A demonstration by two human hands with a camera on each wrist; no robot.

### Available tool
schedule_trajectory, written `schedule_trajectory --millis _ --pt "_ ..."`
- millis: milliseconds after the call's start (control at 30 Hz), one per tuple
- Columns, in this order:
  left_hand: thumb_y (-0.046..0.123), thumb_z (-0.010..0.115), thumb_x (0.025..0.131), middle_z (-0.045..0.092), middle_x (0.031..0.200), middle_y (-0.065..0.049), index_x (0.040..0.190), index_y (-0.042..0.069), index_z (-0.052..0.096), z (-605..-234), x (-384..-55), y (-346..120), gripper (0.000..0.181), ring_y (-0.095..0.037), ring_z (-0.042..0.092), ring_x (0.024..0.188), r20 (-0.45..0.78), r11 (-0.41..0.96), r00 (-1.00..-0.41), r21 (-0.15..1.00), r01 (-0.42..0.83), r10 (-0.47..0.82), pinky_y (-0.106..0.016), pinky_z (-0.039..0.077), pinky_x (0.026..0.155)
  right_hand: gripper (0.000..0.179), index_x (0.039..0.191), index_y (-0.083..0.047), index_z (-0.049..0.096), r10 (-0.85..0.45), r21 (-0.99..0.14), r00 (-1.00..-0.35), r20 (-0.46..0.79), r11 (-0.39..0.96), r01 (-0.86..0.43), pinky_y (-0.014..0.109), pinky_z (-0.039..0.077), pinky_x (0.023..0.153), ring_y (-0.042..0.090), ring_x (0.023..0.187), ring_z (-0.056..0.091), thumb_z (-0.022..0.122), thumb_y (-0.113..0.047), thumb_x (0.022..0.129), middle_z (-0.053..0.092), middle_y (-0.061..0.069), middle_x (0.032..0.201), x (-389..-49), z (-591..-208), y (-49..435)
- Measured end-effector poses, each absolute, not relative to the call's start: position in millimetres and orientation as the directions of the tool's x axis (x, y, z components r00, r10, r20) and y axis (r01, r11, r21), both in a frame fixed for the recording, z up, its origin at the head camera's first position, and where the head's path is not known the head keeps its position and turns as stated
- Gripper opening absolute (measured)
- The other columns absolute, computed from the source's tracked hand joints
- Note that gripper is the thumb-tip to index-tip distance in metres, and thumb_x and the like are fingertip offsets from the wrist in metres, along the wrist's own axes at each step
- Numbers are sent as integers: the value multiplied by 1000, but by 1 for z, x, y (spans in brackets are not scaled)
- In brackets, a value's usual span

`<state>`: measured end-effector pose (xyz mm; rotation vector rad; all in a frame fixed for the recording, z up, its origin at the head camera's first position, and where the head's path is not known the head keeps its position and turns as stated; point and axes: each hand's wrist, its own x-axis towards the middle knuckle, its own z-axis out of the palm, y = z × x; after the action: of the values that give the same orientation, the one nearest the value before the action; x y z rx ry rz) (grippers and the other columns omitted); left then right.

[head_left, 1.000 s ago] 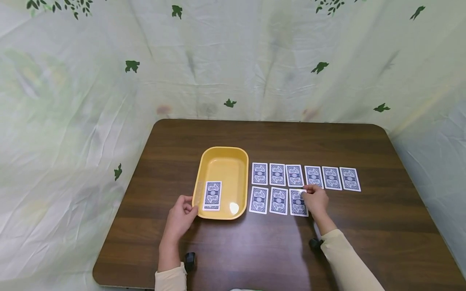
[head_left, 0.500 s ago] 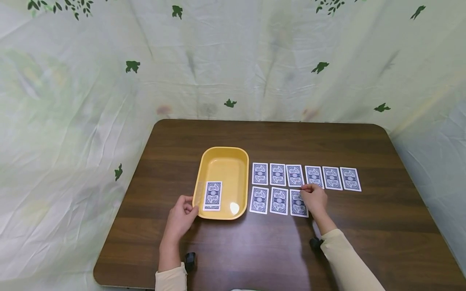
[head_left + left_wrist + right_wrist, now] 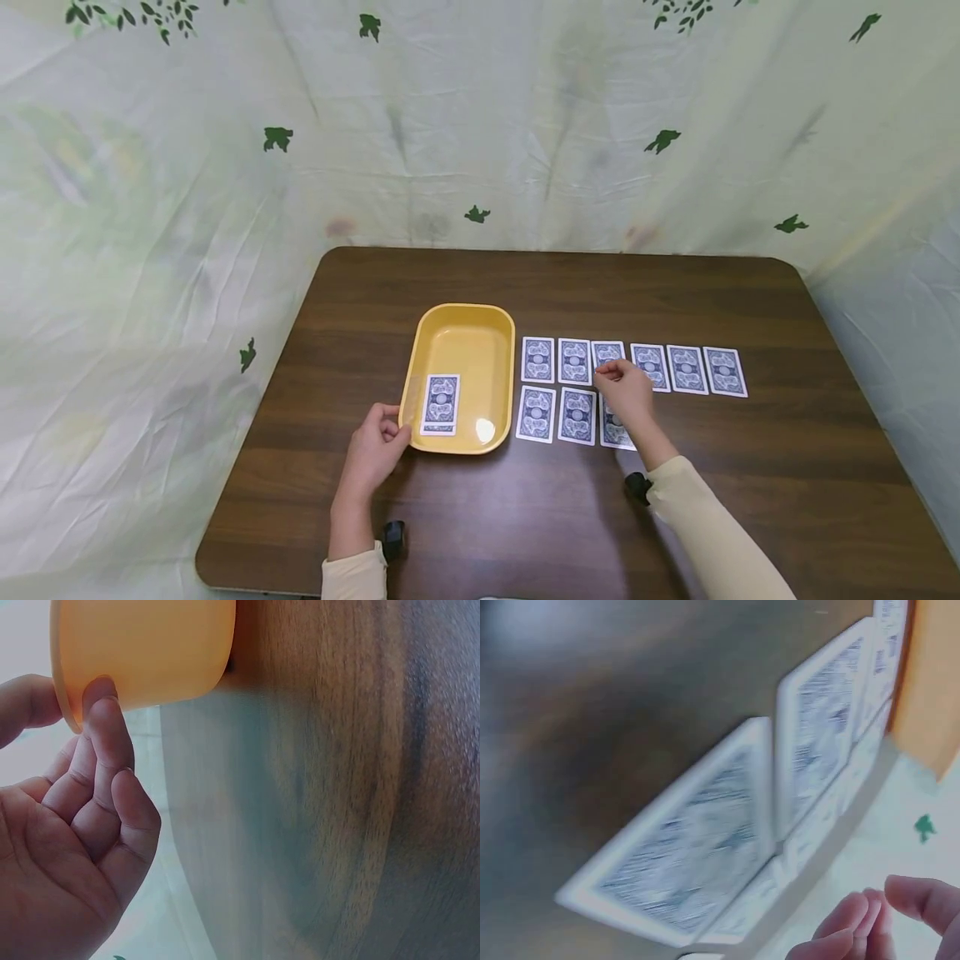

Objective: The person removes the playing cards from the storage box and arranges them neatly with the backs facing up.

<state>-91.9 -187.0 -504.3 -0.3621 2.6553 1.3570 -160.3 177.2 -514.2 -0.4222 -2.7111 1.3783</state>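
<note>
My left hand [image 3: 372, 446] pinches the near-left rim of a yellow tray [image 3: 480, 333], thumb on one side and fingers on the other, as the left wrist view shows. Overlapping face-down playing cards [image 3: 441, 402] lie in the tray's near-left part. Over the cards to the right hovers my right hand [image 3: 630, 396], partly covering the third card of the near row [image 3: 613, 435] and the bottom of the third card behind it [image 3: 606, 352]. In the right wrist view its thumb and fingertips come close together, with nothing visible between them.
Right of the tray, blue-backed cards lie face down in two rows: several in the far row [image 3: 686, 369], three in the near row [image 3: 536, 414]. All this is on a brown wooden table [image 3: 525, 279]. A pale leaf-patterned curtain [image 3: 525, 125] hangs behind it.
My right hand has moved left and up from the third near-row card's right edge, and its fingers have come off that card. The left hand and tray have stayed put.
</note>
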Motion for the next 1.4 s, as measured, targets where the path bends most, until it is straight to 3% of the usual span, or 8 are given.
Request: schedule_trajectory --millis 233,500,667,900,1167,1400 --pt "15 62 90 58 77 -6 121 1 52 -503 -93 -187 36 -18 51 62 -228 559 -961 782 -275 -153 -30 43 53 15 90 -1 69 178 -822 -982 -56 550 147 28 42 63 22 73 57 64 -12 81 64 7 79 -173 -494 139" --pt "15 62 89 59 77 -6 121 1 52 -505 -94 -187 36 -17 52 62 -226 554 -964 789 -265 -140 -30 44 53 10 87 -6 67 -82 -801 -995 55 591 -93 29 46 67 17 73 57 68 -12 78 62 1 76 -183 -474 78" --pt "15 63 90 58 77 -5 121 2 52 -505 -95 -186 35 -18 52 61 -228 549 -964 792 -266 -138 -30 44 53 13 90 -7 68 -246 -707 -968 59 674 -214 31 46 67 16 72 55 70 -14 79 60 0 78 -186 -474 45" --pt "14 63 90 57 75 -6 119 2 53 -505 -93 -187 33 -19 51 61 -218 550 -965 793 -262 -145 -30 43 53 26 103 -6 69 -417 -508 -905 -86 800 -320 35 49 73 21 83 58 73 -20 81 60 4 92 -191 -492 12" --pt "12 64 89 57 74 -5 118 1 53 -506 -91 -187 33 -18 50 60 -218 540 -966 801 -258 -137 -30 43 52 72 125 -3 59 -442 -317 -875 -200 874 -369 43 48 86 29 112 50 84 -42 70 53 14 127 -190 -512 -5" --pt "11 64 90 56 74 -5 118 1 53 -504 -89 -188 32 -17 50 61 -220 535 -965 803 -263 -144 -29 43 52 75 126 -6 59 -428 -332 -884 -191 875 -352 43 47 86 27 112 48 88 -41 67 53 11 126 -187 -517 -12"
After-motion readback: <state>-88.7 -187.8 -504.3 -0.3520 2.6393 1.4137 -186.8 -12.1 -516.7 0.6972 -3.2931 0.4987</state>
